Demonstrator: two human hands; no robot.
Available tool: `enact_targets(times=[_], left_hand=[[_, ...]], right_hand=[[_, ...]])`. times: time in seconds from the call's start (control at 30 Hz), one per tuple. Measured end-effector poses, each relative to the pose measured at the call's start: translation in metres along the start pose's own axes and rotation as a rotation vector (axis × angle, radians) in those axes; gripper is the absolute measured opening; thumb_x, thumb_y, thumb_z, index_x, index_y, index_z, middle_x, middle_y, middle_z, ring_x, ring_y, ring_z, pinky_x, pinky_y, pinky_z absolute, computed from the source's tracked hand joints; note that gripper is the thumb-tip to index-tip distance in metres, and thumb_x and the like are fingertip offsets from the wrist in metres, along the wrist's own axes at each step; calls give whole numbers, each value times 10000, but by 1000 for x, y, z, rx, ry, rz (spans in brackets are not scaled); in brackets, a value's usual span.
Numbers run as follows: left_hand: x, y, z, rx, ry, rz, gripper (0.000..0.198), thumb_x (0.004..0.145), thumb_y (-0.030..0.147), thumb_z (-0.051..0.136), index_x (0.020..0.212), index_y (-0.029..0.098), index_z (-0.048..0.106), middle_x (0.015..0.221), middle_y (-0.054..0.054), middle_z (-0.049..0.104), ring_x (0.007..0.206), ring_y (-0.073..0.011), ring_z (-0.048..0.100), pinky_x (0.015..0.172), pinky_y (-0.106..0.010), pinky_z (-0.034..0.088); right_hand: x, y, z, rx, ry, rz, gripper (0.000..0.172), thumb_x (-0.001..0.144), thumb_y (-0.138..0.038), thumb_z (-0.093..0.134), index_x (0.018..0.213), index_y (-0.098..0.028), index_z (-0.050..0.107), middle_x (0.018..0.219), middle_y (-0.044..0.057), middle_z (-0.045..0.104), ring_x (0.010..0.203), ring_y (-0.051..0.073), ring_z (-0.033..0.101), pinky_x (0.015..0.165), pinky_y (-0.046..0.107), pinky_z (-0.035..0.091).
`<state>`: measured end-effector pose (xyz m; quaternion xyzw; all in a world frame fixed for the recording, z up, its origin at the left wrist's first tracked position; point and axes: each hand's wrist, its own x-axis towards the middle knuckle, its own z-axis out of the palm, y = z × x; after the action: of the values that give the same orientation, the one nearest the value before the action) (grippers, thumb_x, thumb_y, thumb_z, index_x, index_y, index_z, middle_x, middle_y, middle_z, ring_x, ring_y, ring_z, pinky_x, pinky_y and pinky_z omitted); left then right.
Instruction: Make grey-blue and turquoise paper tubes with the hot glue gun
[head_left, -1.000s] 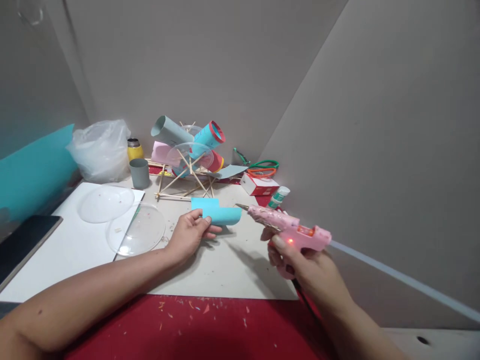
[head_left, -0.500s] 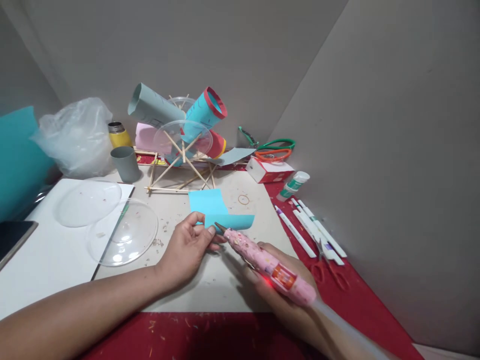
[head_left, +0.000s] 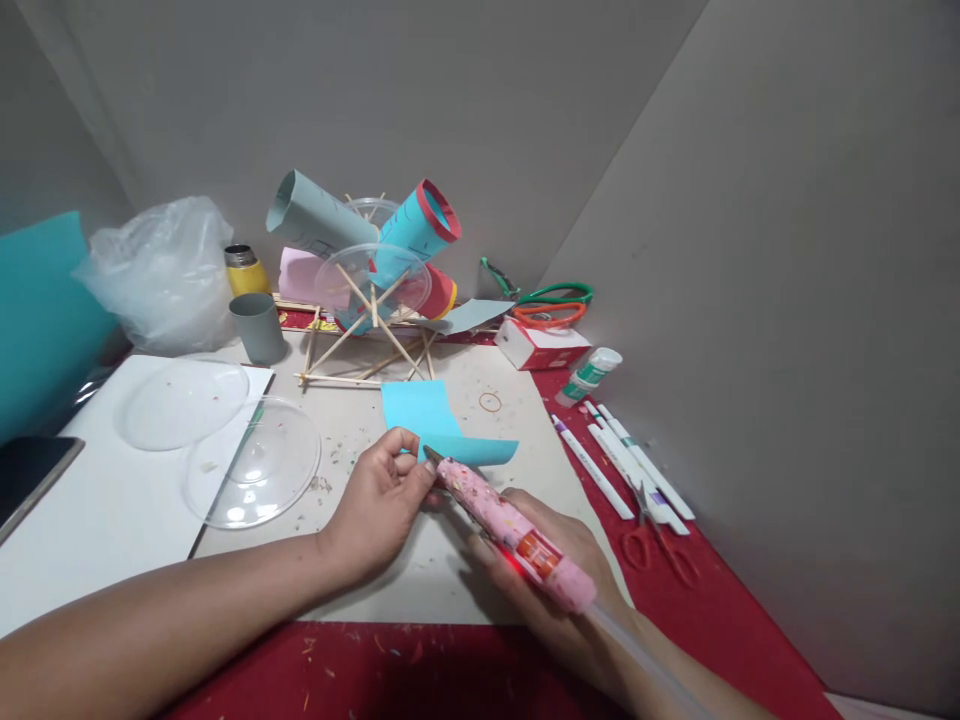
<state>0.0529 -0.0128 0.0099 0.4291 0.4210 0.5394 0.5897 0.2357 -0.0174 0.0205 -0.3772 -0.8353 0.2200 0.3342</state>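
Between its fingertips my left hand [head_left: 386, 490] pinches the near edge of a blue paper sheet [head_left: 476, 450], which is curled up at this end and lies flat farther back. My right hand [head_left: 551, 550] is wrapped around a pink hot glue gun [head_left: 502, 515] with a lit red light and a clear glue stick out of its back. The gun's dark nozzle is at the paper's edge, right beside my left thumb; whether it touches cannot be made out. Behind the paper stands a wheel-like model of wooden sticks [head_left: 375, 310] with coloured paper tubes and clear plastic discs.
Two clear plastic lids [head_left: 255, 470] lie at left by a phone [head_left: 34, 480]. A grey paper tube [head_left: 257, 330], a yellow bottle [head_left: 246, 272] and a plastic bag [head_left: 161, 270] stand behind. At right are markers [head_left: 592, 468], red scissors [head_left: 652, 540] and a red-white box [head_left: 540, 345].
The glue gun has shifted slightly left and its nozzle is farther along the paper's edge. The curled paper's right end tilts lower. The view has moved a little.
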Motion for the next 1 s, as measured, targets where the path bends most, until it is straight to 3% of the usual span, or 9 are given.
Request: enact_targets(times=[0.37,0.7,0.87,1.0], left_hand=[[0,0,1,26,8,-16,160,876,280,594,834,180,477,614,30,624,584,-85,565,606,-196,449],[1,1,1,32,17,-17,163,860,280,606,847,183,476,611,36,619,589,-89,575,612,-200,455],[1,2,2,16,17,-24,215,843,306,638,822,184,462,619,23,636,599,-93,579,618,-204,462],[0,1,1,6,3,-23,220,847,317,641,827,183,467,630,20,641,604,-93,583,622,-207,465]], right_hand=[[-1,1,-1,-12,-33,37,74,897,-310,524,884,-243,552,665,-22,589,537,142,589,508,252,436],[-1,1,-2,-42,-12,21,109,887,-317,521,807,-245,542,620,-22,586,500,142,574,479,251,432],[-2,2,-2,-24,-27,19,182,903,-317,499,1029,-247,611,709,11,650,583,172,640,537,267,484],[-2,2,-2,-31,-32,15,210,899,-312,514,1076,-249,608,748,18,673,592,176,652,537,270,492]])
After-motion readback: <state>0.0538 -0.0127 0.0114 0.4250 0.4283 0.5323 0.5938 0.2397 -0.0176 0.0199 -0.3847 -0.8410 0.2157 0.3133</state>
